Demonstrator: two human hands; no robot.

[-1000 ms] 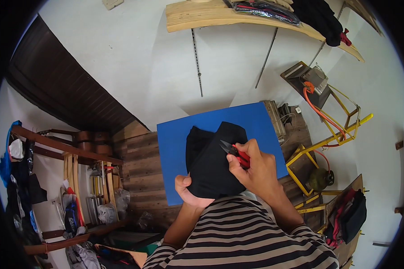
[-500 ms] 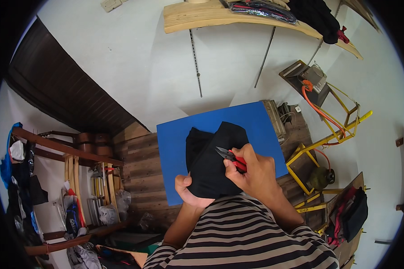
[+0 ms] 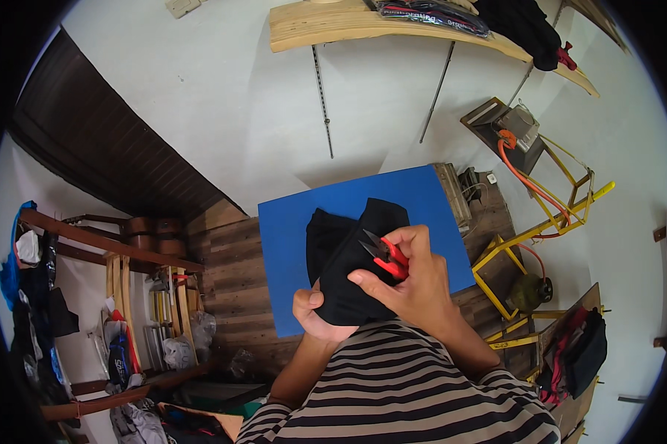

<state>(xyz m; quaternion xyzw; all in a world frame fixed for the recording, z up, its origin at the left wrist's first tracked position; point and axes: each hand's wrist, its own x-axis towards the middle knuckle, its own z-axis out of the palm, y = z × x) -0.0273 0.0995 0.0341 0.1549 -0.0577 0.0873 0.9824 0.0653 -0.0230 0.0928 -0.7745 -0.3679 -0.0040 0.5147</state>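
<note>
Both hands work above the blue mat: your left hand grips the black garment from below, your right hand pinches red snips against it.

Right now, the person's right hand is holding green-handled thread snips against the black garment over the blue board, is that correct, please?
Not quite: the handles are red, not green. The head view shows the right hand holding red-handled thread snips against the black garment over the blue board.

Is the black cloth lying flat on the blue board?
No, the left hand holds the black cloth bunched up above the blue board.
</note>
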